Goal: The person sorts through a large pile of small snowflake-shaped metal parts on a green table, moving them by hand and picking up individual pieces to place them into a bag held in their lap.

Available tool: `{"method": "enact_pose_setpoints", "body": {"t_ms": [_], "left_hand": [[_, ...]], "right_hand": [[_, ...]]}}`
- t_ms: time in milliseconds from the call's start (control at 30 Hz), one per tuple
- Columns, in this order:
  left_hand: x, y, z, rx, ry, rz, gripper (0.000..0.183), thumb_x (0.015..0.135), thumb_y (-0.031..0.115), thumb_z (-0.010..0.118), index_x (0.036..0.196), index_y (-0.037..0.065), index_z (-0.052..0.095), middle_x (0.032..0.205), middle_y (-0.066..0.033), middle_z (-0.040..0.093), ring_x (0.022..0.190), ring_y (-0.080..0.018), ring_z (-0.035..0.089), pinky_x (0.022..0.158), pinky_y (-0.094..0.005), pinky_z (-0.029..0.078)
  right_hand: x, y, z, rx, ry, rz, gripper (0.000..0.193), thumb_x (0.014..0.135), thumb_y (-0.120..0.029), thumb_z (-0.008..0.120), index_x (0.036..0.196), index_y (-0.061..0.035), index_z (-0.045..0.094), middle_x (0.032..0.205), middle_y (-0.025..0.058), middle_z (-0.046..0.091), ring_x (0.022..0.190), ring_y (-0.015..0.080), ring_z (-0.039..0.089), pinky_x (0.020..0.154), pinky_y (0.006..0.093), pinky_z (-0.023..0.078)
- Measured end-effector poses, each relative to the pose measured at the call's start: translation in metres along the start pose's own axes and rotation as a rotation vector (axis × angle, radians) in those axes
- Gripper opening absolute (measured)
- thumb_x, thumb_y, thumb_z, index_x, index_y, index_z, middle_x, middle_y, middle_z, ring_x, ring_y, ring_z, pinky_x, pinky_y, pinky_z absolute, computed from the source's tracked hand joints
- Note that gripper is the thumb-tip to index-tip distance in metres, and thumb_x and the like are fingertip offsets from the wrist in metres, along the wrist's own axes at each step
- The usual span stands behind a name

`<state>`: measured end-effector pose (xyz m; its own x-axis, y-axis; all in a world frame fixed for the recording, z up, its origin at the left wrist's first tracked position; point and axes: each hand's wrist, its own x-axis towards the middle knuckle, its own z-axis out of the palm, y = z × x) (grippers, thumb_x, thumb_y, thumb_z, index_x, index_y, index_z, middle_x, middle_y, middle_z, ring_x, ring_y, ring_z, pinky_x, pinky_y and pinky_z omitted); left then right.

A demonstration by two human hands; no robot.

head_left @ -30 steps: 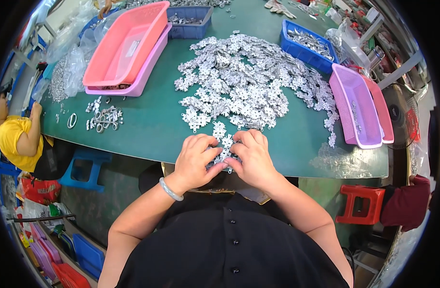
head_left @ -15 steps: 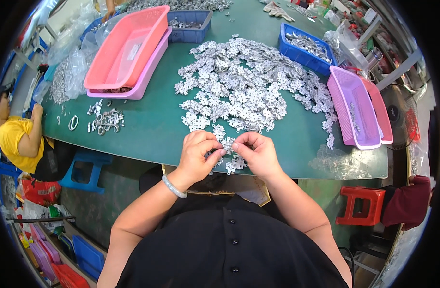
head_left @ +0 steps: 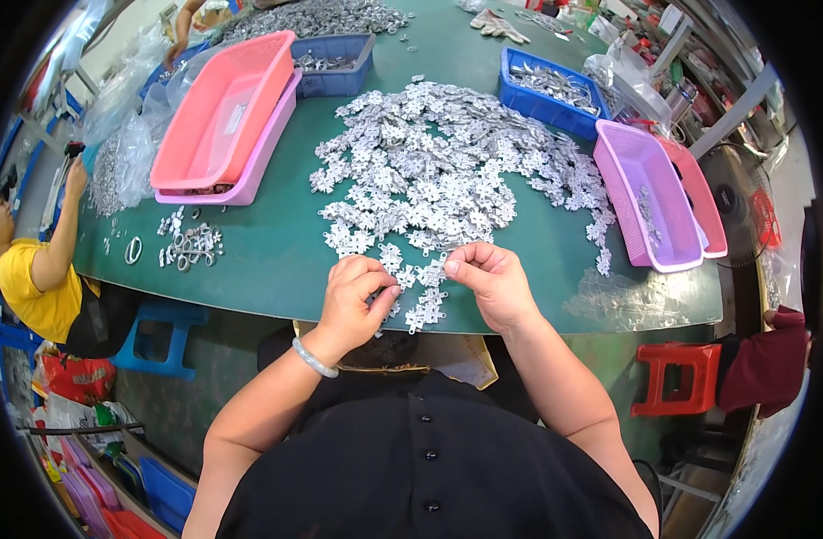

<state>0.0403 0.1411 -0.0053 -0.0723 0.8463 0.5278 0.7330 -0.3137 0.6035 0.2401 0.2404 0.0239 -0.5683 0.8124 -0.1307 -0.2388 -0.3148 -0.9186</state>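
Note:
A big heap of small flat silver metal pieces point(head_left: 420, 162), cross-like in outline, covers the middle of the green table. Between my hands, at the table's near edge, lies a small cluster of the same metal pieces point(head_left: 426, 310). My left hand point(head_left: 353, 301), with a pale bangle on its wrist, has its fingers curled and thumb against them at the cluster's left side; whatever they hold is hidden. On the right side, my right hand point(head_left: 494, 286) pinches thumb and forefinger at the edge of a small metal piece point(head_left: 434, 269).
Stacked pink and purple baskets point(head_left: 218, 117) stand left of the heap. A blue bin point(head_left: 550, 90) of metal parts is behind it; a purple basket point(head_left: 649, 198) stands right. Loose rings point(head_left: 196, 244) lie at the left. A co-worker in yellow point(head_left: 39, 283) sits at far left.
My hands have moved apart: the left slid left and slightly down, the right shifted a little right. The view has shifted slightly. The co-worker's arm is raised higher.

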Motion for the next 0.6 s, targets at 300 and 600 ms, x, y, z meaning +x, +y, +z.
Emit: {"method": "enact_pose_setpoints", "body": {"t_ms": [300,600], "left_hand": [[-0.004,-0.003,-0.002,0.052,0.035,-0.012,0.012,0.076,0.004,0.073,0.087,0.007,0.069,0.089,-0.0063,0.062,0.09,-0.0271,0.057,0.082,-0.0369,0.044],[0.0,0.001,0.005,0.247,0.032,0.008,0.02,0.079,0.005,0.069,0.098,0.008,0.066,0.096,-0.0073,0.06,0.094,-0.0296,0.056,0.086,-0.0406,0.041]], "right_hand": [[0.006,-0.056,-0.064,-0.325,0.292,-0.369,0.006,0.086,-0.005,0.072,0.09,-0.0033,0.067,0.086,0.0017,0.067,0.077,0.0084,0.06,0.073,0.0232,0.049],[-0.014,-0.164,-0.217,-1.581,1.112,-0.784,0.041,0.08,-0.011,0.07,0.119,-0.0019,0.062,0.119,0.0218,0.058,0.116,0.0373,0.052,0.1,0.0437,0.04]]}}
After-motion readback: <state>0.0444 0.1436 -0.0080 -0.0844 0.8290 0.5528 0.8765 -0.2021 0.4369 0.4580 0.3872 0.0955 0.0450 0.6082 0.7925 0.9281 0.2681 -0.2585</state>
